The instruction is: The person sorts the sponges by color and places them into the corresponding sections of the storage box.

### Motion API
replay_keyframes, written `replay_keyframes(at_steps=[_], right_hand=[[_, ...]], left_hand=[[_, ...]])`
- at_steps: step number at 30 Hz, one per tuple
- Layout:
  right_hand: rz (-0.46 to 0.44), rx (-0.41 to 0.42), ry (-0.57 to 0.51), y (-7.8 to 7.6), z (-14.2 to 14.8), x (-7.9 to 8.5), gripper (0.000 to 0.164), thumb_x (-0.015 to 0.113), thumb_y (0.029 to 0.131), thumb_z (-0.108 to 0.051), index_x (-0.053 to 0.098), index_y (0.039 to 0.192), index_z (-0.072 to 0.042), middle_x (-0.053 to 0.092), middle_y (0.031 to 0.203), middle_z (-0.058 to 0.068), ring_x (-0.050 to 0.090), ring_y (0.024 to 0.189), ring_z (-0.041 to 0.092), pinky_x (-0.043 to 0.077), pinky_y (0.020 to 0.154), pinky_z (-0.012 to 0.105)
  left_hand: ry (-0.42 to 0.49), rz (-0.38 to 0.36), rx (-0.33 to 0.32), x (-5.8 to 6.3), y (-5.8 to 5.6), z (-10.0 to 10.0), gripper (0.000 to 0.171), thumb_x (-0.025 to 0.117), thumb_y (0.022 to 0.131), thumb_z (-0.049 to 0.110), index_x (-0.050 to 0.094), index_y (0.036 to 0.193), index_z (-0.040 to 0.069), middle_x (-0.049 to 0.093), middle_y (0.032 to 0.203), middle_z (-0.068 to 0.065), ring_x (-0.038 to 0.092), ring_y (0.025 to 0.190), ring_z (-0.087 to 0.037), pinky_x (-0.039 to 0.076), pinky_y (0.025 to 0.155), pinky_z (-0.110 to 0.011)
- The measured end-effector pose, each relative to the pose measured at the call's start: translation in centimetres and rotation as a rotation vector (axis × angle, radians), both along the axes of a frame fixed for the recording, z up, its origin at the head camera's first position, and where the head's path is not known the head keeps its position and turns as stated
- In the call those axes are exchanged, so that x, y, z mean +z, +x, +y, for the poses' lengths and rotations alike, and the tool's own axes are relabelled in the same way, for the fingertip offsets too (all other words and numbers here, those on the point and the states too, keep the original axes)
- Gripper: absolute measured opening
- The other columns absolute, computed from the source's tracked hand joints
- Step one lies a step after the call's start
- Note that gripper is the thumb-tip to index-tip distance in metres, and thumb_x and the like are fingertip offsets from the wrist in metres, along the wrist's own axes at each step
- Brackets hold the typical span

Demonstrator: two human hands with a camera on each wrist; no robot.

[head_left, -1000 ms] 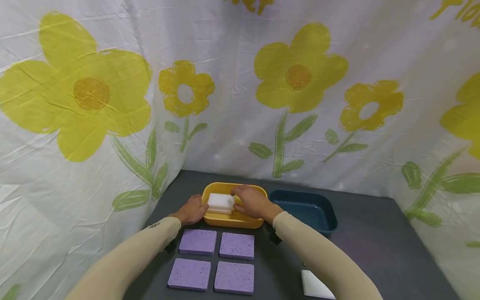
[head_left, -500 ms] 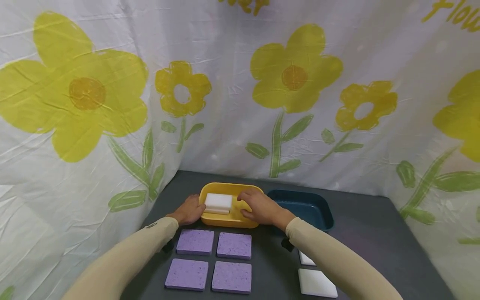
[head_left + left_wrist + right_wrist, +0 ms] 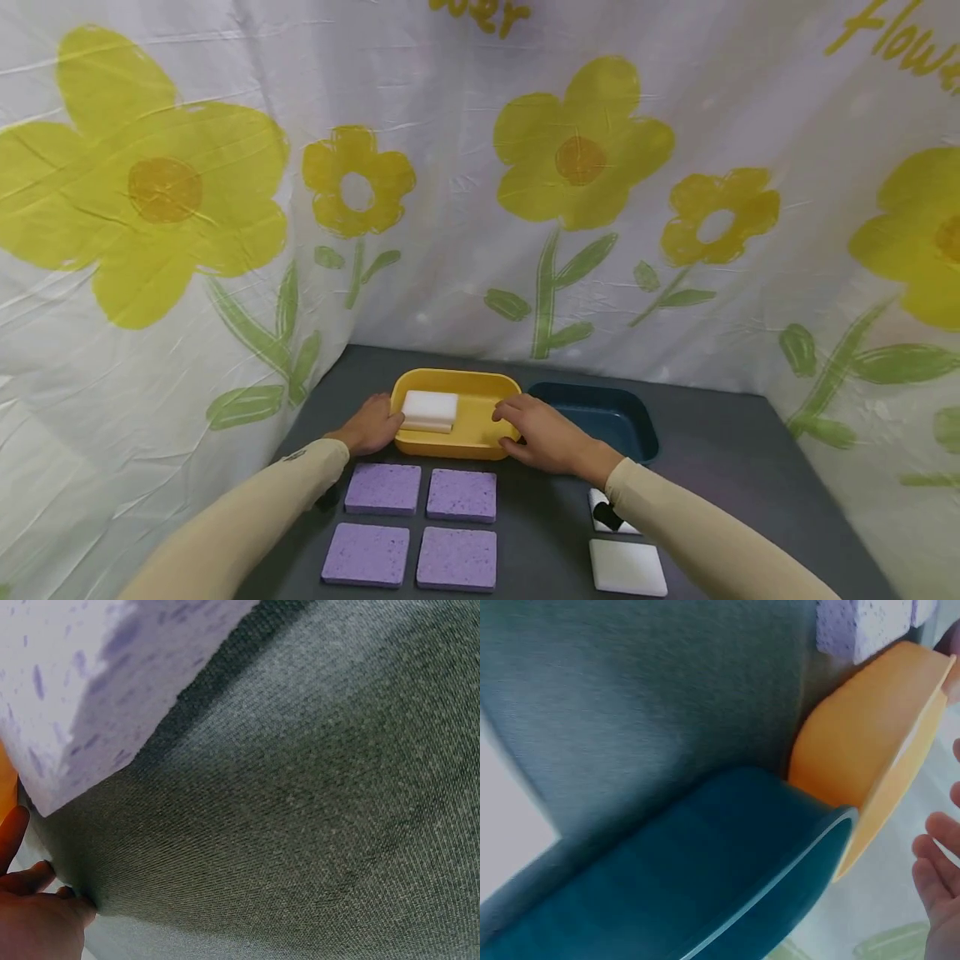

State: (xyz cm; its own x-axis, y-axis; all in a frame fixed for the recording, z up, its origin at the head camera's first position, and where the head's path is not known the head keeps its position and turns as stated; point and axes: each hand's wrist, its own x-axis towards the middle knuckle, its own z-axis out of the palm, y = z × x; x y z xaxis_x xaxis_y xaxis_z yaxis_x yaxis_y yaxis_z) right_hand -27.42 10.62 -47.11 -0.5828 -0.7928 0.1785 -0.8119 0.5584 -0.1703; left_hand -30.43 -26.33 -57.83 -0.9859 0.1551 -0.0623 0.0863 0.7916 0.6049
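My left hand (image 3: 369,425) grips the left end of a yellow tray (image 3: 480,446), its thumb over the rim. Inside, beside that thumb, lie white sponge blocks (image 3: 430,407), one stacked on another. Over the tray's right end hovers my right hand (image 3: 546,435), fingers loosely bent and holding nothing. In the right wrist view its fingers (image 3: 937,862) are apart from the yellow tray (image 3: 870,727). The left wrist view catches part of the left hand (image 3: 41,919) near a purple speckled sponge (image 3: 82,690).
Several purple sponges (image 3: 382,489) lie in two rows before the yellow tray. Just right of it stands a dark blue tray (image 3: 637,417). Two white sponges (image 3: 628,567) lie at the front right, one partly behind the right wrist. A flowered curtain (image 3: 450,250) hangs behind the dark table (image 3: 720,483).
My right hand has let go of the white sponge blocks and moved right, toward the yellow tray's right end. The left hand has stayed at the tray's left end.
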Motion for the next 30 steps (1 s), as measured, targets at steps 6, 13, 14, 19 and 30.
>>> replay_keyframes(at_steps=[6, 13, 14, 19, 30], right_hand=[[0.030, 0.010, -0.028, 1.9, 2.1, 0.2, 0.032, 0.078, 0.101, -0.022, 0.072, 0.130, -0.008, 0.072, 0.139, 0.010, 0.067, 0.127, 0.027, 0.057, 0.109, 0.046], [0.024, -0.018, -0.022, 3.7, 4.8, 0.4, 0.033, 0.077, 0.103, -0.023, 0.070, 0.133, -0.012, 0.071, 0.140, 0.005, 0.066, 0.131, 0.024, 0.057, 0.109, 0.046], [0.021, -0.024, -0.020, 4.0, 5.2, 0.4, 0.033, 0.077, 0.103, -0.024, 0.070, 0.134, -0.013, 0.071, 0.140, 0.005, 0.066, 0.131, 0.025, 0.057, 0.109, 0.046], [0.023, -0.060, -0.032, 5.4, 7.1, 0.0, 0.033, 0.077, 0.102, -0.024, 0.071, 0.133, -0.012, 0.072, 0.137, 0.006, 0.068, 0.127, 0.024, 0.059, 0.104, 0.047], [-0.030, -0.128, -0.035, 8.2, 10.3, -1.6, 0.028, 0.077, 0.102, -0.024, 0.072, 0.129, -0.017, 0.073, 0.131, -0.001, 0.070, 0.121, 0.020, 0.062, 0.096, 0.044]], left_hand=[[-0.040, -0.024, -0.002, 2.4, 1.7, 1.1, 0.050, 0.046, 0.108, 0.026, 0.057, 0.140, -0.012, 0.063, 0.132, -0.024, 0.054, 0.128, -0.040, 0.043, 0.112, -0.063], [-0.017, -0.009, -0.013, 0.9, 0.5, 0.3, 0.049, 0.047, 0.108, 0.030, 0.060, 0.135, -0.009, 0.064, 0.125, -0.020, 0.056, 0.119, -0.038, 0.045, 0.107, -0.061], [-0.017, -0.004, -0.020, 0.6, 0.2, 0.1, 0.050, 0.047, 0.108, 0.031, 0.060, 0.135, -0.009, 0.064, 0.124, -0.020, 0.056, 0.117, -0.037, 0.046, 0.105, -0.061], [-0.020, -0.004, -0.020, -0.1, -0.2, -0.3, 0.054, 0.047, 0.108, 0.033, 0.058, 0.138, -0.011, 0.064, 0.127, -0.023, 0.056, 0.118, -0.038, 0.047, 0.105, -0.061], [-0.020, -0.031, 0.001, 2.7, 1.7, 1.1, 0.049, 0.046, 0.108, 0.026, 0.059, 0.137, -0.011, 0.064, 0.129, -0.023, 0.054, 0.125, -0.040, 0.042, 0.113, -0.065]])
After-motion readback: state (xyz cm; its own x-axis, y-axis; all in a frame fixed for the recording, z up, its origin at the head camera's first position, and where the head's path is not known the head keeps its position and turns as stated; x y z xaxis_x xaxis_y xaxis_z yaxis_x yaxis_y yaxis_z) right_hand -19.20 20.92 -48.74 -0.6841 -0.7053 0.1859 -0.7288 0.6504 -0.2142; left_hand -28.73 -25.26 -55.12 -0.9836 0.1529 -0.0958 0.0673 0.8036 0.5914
